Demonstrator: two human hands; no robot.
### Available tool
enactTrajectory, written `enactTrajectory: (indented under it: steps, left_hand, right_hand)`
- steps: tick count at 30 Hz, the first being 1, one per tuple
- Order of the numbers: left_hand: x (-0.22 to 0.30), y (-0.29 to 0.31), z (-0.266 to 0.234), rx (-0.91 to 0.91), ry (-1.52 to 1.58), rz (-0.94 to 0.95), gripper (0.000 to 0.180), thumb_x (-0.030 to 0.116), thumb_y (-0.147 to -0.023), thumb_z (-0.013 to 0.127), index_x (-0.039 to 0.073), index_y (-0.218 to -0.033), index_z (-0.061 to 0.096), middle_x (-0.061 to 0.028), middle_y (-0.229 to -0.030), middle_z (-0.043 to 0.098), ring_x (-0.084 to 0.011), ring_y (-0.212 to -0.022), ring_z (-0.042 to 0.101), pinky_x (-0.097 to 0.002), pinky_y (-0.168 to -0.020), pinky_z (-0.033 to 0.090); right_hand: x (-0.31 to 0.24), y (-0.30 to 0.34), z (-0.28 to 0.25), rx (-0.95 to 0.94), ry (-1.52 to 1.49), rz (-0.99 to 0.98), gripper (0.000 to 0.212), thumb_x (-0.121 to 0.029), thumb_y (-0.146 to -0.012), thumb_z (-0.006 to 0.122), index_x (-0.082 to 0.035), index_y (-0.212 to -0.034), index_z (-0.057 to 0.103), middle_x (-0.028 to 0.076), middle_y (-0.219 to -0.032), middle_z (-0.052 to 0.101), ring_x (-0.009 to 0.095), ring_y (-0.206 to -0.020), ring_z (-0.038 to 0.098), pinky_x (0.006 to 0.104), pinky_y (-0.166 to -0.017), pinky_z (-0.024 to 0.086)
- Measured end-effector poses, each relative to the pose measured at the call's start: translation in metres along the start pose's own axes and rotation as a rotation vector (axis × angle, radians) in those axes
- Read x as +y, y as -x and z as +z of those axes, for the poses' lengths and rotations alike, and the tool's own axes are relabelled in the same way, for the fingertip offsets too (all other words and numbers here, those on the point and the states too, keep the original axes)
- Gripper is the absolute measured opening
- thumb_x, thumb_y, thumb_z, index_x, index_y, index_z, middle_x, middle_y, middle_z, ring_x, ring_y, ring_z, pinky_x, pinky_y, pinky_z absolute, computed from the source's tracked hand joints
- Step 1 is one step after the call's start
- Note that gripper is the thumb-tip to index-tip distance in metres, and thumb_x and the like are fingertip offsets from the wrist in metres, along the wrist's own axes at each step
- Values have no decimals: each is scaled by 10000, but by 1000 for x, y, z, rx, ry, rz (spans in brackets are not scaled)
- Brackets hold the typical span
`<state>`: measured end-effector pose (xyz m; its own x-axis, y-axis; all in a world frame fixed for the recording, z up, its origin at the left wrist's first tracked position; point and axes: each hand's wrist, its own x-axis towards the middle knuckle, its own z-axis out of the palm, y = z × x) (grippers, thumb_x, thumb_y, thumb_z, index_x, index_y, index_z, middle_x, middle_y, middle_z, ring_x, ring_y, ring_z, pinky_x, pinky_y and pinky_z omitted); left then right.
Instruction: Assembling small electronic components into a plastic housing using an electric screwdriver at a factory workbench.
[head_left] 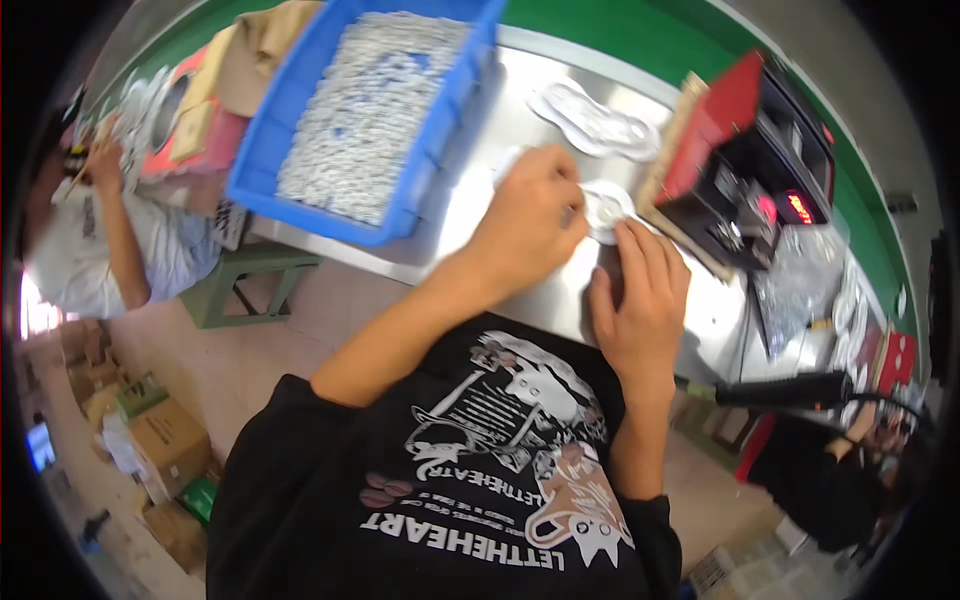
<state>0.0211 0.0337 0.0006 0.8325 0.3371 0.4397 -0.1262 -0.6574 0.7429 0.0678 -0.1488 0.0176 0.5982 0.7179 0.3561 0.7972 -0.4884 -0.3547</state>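
Blue bin [300, 120] of small white parts sits left, near the bench edge. Left hand [530, 220] curled, pinching a small white round part [606, 208]; right hand [640, 300] flat, fingertips steadying it on the steel bench [480, 215]. Likely mid-assembly; next needs a fine press. Red-and-black machine [745, 160] crowds right; open steel between.

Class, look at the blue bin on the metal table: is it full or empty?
Nearly full: the blue bin holds a heap of small white parts reaching almost to its rim.

Steel table [520, 130], green stool [245, 280]
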Motion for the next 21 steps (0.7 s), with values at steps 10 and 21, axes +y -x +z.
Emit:
enactTrajectory:
  steps: [10,21]
  left_hand:
    - [5,-6,-2,-180,137,-284,230,32,-772,683,-46,-986,646,-212,-1058,662,-391,-1025,627,-467,-876,500]
    - [3,3,-8,-123,117,-72,322,143,-832,732,-20,-1098,652,-249,-1106,690,-419,-1080,641,-462,-926,502]
  right_hand:
    - [-65,-157,4,94,-387,-414,254,9,-849,658,12,-1101,687,163,-1025,714,316,-939,695,375,-835,542]
    - [-122,-248,97,-400,42,-475,228,-76,-863,572,-36,-977,765,196,-1039,740,372,-974,732,485,-753,599]
